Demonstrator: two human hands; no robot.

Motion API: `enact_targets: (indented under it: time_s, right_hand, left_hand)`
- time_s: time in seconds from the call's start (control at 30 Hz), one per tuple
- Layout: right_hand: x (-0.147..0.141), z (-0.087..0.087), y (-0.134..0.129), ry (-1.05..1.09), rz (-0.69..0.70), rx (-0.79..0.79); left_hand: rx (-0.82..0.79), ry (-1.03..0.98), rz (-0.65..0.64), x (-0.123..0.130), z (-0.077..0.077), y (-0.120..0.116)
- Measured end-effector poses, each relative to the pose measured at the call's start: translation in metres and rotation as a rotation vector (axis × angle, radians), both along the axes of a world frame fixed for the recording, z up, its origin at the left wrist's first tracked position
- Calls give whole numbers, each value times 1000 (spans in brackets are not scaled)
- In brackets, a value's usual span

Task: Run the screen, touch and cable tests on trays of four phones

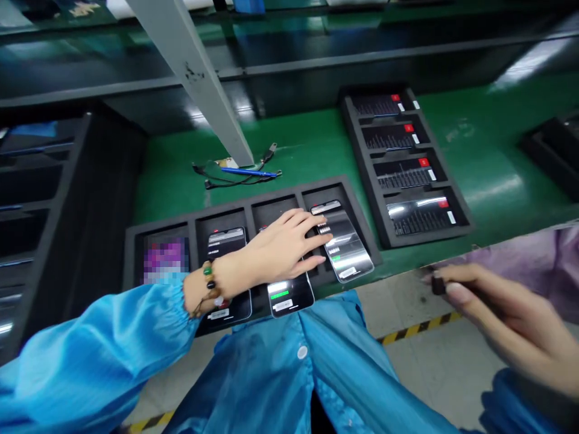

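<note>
My left hand point(289, 244) reaches across a black foam tray point(131, 259), its fingers stretched out. Their tips touch or hover just over the rightmost smartphone point(346, 244), whose lit screen shows lines of text and a green mark. Beneath my palm and wrist lie a second smartphone point(289, 298) and a third smartphone point(226, 241), both partly covered. At the tray's left end, a blurred-out screen point(165, 256) fills one compartment. Off to the right, past the table edge, my right hand point(493, 313) pinches a small black piece point(437, 283); its exact kind is unclear.
Behind the tray lie a blue pen point(248, 172) and a black cable point(217, 181) beside a grey post point(203, 78). A second foam tray point(384, 223) holds several dark phones with red marks. Stacked black trays point(108, 181) stand at the left, another black tray point(549, 157) far right.
</note>
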State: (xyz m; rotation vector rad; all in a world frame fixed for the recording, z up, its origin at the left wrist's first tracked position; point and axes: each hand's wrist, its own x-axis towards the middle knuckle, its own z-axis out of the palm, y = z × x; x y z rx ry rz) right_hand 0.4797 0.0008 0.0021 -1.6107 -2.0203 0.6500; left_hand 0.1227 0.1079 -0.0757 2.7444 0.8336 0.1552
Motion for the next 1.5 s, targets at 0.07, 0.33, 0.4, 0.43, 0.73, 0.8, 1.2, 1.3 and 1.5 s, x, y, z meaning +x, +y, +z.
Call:
enact_targets:
  time_s: [0.07, 0.33, 0.4, 0.43, 0.73, 0.8, 1.2, 1.3, 1.5]
  right_hand:
    - [5, -24, -12, 71, 87, -74]
    - [-7, -82, -18, 124, 248, -199]
    - [-10, -88, -17, 125, 286, -225]
    - [-11, -90, -17, 125, 302, -230]
    - [-9, -99, -9, 131, 343, -174]
    - [-11, -100, -7, 114, 374, -174]
    - [-24, -98, 10, 71, 450, -181]
    - [-22, -98, 11, 85, 436, -201]
    - [-20, -100, 12, 120, 384, -197]
  left_hand:
    - [-17, -8, -18, 0, 2, -7]
    - [-27, 5, 86, -11, 6, -2]
    - [-2, 16, 150, -12, 3, 3]
    - [5, 22, 170, -12, 1, 6]
    - [-30, 6, 250, -5, 2, 17]
    - [-50, -20, 274, -2, 2, 24]
    - [-147, -48, 311, 18, 3, 55]
    - [-164, -73, 310, 15, 1, 56]
    - [-219, -126, 292, 20, 0, 54]
